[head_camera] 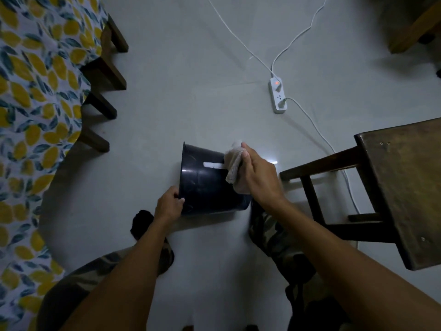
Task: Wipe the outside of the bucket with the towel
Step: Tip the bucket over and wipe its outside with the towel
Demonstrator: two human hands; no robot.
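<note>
In the head view, a dark plastic bucket (210, 185) is seen lying on its side on the pale floor (191, 91), at lower centre of the frame, its rim turned toward the left. The rim is gripped by the left hand (169, 206), fingers curled closed over its edge, probably so that the bucket is kept from rolling. A white towel (232, 167) is bunched under the right hand (256, 174) and pressed against the wall near the base end, beside a pale strip, possibly the handle; the fingers are closed on the cloth. A wooden stool (391, 187) stands at right, and a power strip (277, 95) lies well apart, above.
</note>
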